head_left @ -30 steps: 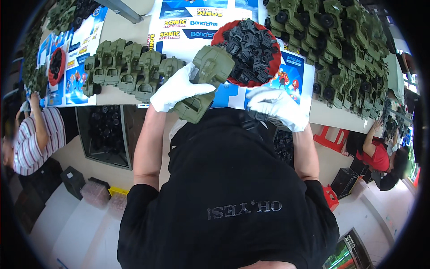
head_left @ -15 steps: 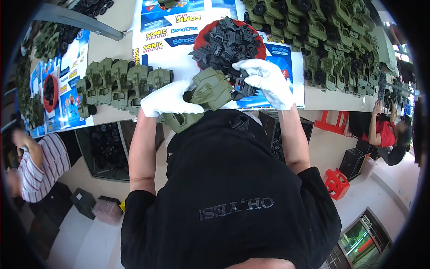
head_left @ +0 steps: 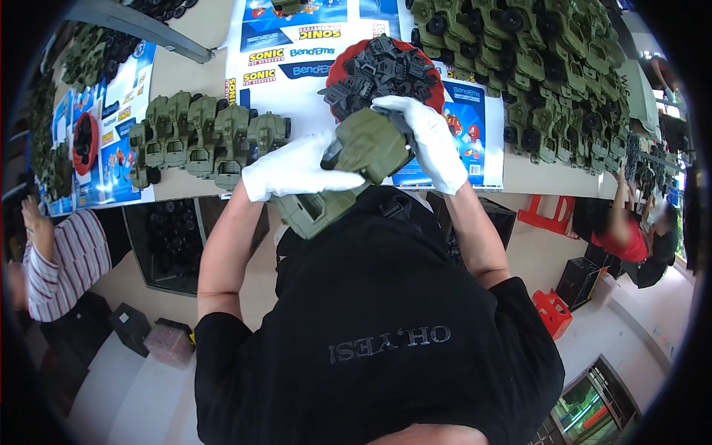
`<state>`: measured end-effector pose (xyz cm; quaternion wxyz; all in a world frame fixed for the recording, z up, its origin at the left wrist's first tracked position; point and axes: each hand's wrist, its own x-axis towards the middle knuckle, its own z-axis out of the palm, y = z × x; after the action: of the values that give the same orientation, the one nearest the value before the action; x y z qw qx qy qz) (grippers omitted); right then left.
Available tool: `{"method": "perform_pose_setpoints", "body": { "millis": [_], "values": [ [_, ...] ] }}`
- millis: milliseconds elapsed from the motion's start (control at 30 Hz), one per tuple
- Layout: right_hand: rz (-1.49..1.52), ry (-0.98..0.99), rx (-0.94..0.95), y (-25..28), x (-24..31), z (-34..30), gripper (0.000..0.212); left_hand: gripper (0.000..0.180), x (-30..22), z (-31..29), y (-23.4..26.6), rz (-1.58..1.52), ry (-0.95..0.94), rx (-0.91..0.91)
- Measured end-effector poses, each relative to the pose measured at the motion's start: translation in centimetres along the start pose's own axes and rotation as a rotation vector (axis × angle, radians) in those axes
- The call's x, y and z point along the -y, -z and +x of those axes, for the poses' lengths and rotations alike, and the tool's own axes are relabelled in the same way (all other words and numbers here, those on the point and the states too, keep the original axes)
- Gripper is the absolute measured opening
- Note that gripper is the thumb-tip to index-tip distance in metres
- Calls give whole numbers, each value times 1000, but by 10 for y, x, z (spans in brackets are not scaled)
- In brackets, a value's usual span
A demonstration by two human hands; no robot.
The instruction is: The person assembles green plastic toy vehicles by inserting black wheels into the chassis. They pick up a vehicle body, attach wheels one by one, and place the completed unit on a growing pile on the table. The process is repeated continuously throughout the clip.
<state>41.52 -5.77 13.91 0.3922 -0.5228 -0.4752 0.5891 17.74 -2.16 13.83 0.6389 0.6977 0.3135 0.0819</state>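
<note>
A green toy truck body (head_left: 369,148) is tilted in front of me, just over the table's near edge. My white-gloved left hand (head_left: 297,170) is closed round its near part, thumb along the side. At the far right end, my gloved right hand (head_left: 430,141) curls its fingers over a black plastic part (head_left: 400,122) against the truck. The fingertips and most of that part are hidden. Just beyond stands a red bowl (head_left: 333,74) heaped with similar black plastic parts (head_left: 382,74).
A row of green toy trucks (head_left: 200,137) stands to the left. Many more are stacked at the right (head_left: 556,74). Printed sheets (head_left: 297,93) cover the table. Bins with black wheels (head_left: 174,237) sit below. Other people are at both sides, including a striped sleeve (head_left: 70,252).
My right hand has brought the black part from beside the truck against its end. Both hands and the truck have shifted slightly right.
</note>
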Motion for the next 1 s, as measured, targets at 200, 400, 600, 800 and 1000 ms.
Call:
{"method": "perform_pose_setpoints", "body": {
  "millis": [200,400,600,800,1000],
  "values": [
    [130,86,0,-3,11,3,80,89,-24,4,0,-181,66,88],
    [122,84,-28,7,8,-8,70,87,-39,3,-5,-243,173,117],
    [-268,232,5,5,18,-10,37,83,-21,2,-3,-150,269,59],
    [383,-202,-170,8,12,-1,57,86,-35,4,-9,-208,236,42],
    [375,-119,-189,4,10,1,63,90,-44,7,-10,-232,265,32]
  ]
}}
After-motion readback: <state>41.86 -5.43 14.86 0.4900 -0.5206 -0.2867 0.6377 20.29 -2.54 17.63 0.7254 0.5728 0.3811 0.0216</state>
